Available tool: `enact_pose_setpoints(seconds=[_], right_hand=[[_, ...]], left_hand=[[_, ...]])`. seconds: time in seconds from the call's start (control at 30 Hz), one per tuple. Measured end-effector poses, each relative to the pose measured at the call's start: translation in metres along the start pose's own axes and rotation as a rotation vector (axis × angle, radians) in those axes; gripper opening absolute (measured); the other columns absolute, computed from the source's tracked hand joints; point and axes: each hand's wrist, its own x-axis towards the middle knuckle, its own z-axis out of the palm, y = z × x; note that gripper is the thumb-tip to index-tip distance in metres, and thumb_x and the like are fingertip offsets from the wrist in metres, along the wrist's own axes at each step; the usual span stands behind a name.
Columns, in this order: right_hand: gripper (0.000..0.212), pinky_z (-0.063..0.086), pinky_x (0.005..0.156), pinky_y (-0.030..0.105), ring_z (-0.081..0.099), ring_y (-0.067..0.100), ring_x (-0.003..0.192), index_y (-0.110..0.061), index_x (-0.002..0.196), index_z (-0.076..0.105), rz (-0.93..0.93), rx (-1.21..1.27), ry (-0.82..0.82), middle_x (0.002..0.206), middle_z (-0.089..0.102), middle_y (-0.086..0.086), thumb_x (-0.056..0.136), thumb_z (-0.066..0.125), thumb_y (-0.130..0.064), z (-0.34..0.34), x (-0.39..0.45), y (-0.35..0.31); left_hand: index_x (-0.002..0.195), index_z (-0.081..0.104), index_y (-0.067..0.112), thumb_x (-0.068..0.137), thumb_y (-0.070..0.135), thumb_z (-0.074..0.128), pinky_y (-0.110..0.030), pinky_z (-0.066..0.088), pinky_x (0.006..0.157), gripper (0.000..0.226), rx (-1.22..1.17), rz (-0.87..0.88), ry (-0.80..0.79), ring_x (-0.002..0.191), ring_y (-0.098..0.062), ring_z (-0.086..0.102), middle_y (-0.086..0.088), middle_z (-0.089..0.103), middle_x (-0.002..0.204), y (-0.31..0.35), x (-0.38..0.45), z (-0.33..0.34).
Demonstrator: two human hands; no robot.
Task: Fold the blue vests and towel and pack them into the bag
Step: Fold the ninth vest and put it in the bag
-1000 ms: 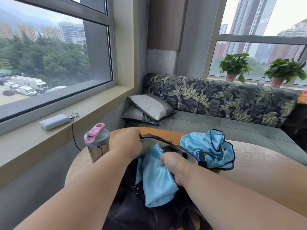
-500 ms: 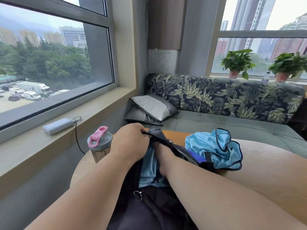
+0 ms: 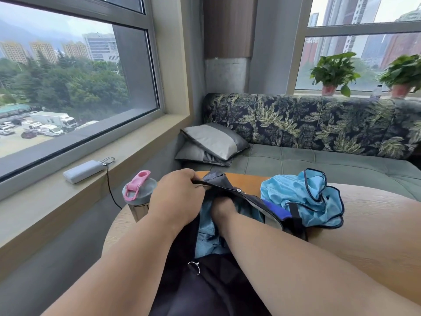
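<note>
The dark bag lies on the round wooden desk, at its near left part, with its mouth open toward the far edge. The left hand has its grip curled around the upper rim of the bag's opening and holds it up. The right hand is pushed into the opening, on a folded light blue cloth which is partly inside; its fingers are hidden, so I cannot tell the state of this grip. 1 more blue vest lies crumpled on the desk, just beside the bag on its right. A shaker bottle with a pink cap stands at the left edge of the desk.
</note>
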Motion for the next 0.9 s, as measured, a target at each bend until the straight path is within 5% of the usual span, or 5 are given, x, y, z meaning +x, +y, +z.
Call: enact_pose_setpoints(seconds=[0.17, 0.3, 0.5, 0.8, 0.9], right_hand=[[0.055, 0.045, 0.103, 0.042, 0.057, 0.035, 0.122, -0.011, 0.13, 0.054, -0.34, -0.445, 0.294, 0.128, 0.062, 0.012, 0.094, 0.059, -0.053, 0.012, 0.005, 0.043], [0.035, 0.046, 0.092, 0.041, 0.064, 0.034, 0.113, -0.023, 0.122, 0.063, -0.816, -0.689, 0.329, 0.119, 0.069, 0.008, 0.09, 0.058, -0.037, -0.001, 0.003, 0.038], [0.083, 0.026, 0.125, 0.047, 0.027, 0.03, 0.156, -0.032, 0.166, 0.017, -0.44, -0.643, -0.236, 0.171, 0.027, 0.004, 0.096, 0.034, -0.074, -0.006, 0.02, 0.045], [0.045, 0.044, 0.11, 0.036, 0.055, 0.012, 0.129, -0.032, 0.136, 0.062, -0.535, -0.045, 0.065, 0.137, 0.063, -0.01, 0.099, 0.048, -0.052, -0.054, -0.058, 0.086], [0.029, 0.05, 0.08, 0.023, 0.064, 0.001, 0.089, -0.038, 0.127, 0.067, -0.433, 0.235, 0.122, 0.105, 0.073, -0.014, 0.102, 0.053, -0.034, -0.086, -0.093, 0.116]], left_hand=[[0.084, 0.073, 0.031, 0.085, 0.029, 0.064, -0.034, 0.056, 0.075, 0.009, 0.013, -0.002, 0.013, 0.081, -0.017, 0.066, 0.01, 0.071, 0.073, -0.001, 0.0, 0.004], [0.084, 0.073, 0.031, 0.086, 0.029, 0.064, -0.035, 0.057, 0.077, 0.009, 0.004, 0.004, 0.007, 0.082, -0.017, 0.067, 0.01, 0.07, 0.073, 0.003, -0.003, 0.007], [0.085, 0.072, 0.032, 0.085, 0.025, 0.062, -0.035, 0.057, 0.075, 0.012, 0.024, -0.01, -0.012, 0.081, -0.016, 0.067, 0.011, 0.07, 0.072, 0.002, -0.006, 0.005], [0.08, 0.068, 0.033, 0.081, 0.029, 0.067, -0.033, 0.054, 0.077, 0.005, 0.087, 0.018, -0.001, 0.087, -0.018, 0.066, 0.013, 0.07, 0.079, 0.001, -0.013, 0.013], [0.082, 0.067, 0.035, 0.076, 0.038, 0.068, -0.033, 0.054, 0.08, 0.007, 0.144, 0.071, 0.035, 0.087, -0.016, 0.065, 0.014, 0.07, 0.082, 0.011, -0.017, 0.022]])
